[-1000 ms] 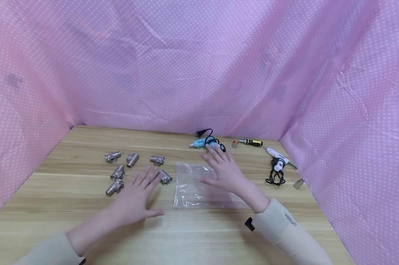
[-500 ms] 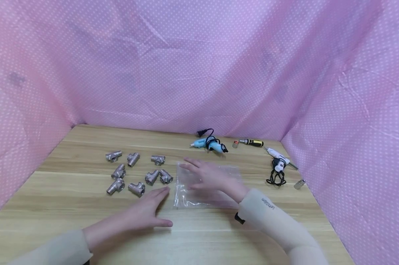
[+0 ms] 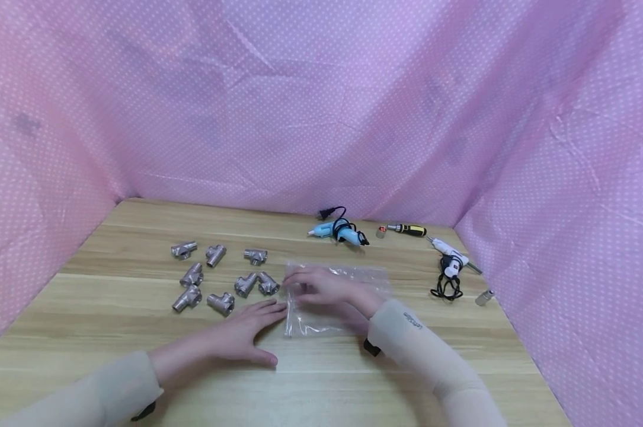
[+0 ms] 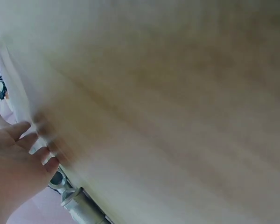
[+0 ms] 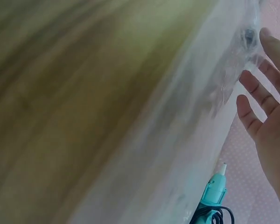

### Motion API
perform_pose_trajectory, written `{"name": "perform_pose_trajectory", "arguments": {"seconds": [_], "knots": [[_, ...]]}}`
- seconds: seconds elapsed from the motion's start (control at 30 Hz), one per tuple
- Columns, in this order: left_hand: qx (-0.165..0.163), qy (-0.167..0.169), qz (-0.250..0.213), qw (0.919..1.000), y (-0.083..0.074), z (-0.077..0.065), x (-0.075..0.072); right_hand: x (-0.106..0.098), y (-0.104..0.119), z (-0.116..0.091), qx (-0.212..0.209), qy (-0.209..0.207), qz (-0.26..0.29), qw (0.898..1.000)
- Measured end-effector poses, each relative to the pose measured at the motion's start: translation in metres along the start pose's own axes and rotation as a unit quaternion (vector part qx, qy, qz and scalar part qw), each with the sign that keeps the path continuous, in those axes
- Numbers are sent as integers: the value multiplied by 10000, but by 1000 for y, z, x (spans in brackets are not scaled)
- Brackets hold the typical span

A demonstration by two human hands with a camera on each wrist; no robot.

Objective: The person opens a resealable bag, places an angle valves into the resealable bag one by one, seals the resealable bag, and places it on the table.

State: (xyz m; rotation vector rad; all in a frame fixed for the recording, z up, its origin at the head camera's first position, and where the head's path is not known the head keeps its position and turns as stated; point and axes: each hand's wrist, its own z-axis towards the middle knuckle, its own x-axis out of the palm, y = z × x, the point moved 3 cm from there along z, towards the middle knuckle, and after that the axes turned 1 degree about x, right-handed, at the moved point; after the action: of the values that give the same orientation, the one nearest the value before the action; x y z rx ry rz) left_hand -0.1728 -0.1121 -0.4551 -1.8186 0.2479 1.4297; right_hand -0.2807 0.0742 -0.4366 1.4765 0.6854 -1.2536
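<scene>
the clear plastic bag (image 3: 321,320) lies flat on the tabletop (image 3: 321,379), right of eight metal pipe fittings (image 3: 221,303). in the head view the right hand (image 3: 323,287) is over the bag's left part, fingers bent, tips near the left edge; whether they touch the plastic cannot be told there. the right wrist view shows what the head view conceals: the palm side, with fingers spread apart and loosely bent, beside the bag's film. the left hand (image 3: 241,332) has its fingers extended and its thumb held well away, fingertips at the bag's left edge; firm contact cannot be confirmed. the left wrist view adds the undersides of those fingers and the hollow end of a fitting beyond them. the blue glue gun (image 3: 323,230) appears in the head and right wrist views; the screwdriver (image 3: 412,230) is identifiable in the head view only.
</scene>
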Motion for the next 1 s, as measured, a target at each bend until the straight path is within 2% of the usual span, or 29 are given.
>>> {"name": "perform_pose_trajectory", "arguments": {"seconds": [0.2,0.33,0.43,0.53,0.8,0.9,1.0], "knots": [[248,156,102,9995,1,2,-2,-3,0,-3,78,-117,223,9997],[325,248,24,9992,1,3,-5,-7,0,-11,233,-156,517,9983],[339,316,23,9989,2,5,-7,-10,-1,-20,282,-270,497,9980],[376,336,149,9986,2,7,-8,-13,-1,-29,262,-415,490,9976],[519,259,551,9968,-10,9,-8,-22,0,-53,215,-879,1062,9902],[376,224,365,9984,-16,11,-8,-26,2,-61,247,-1033,1134,9879],[292,38,38,9996,-20,16,-11,-31,4,-66,245,-1128,1295,9848]]}}
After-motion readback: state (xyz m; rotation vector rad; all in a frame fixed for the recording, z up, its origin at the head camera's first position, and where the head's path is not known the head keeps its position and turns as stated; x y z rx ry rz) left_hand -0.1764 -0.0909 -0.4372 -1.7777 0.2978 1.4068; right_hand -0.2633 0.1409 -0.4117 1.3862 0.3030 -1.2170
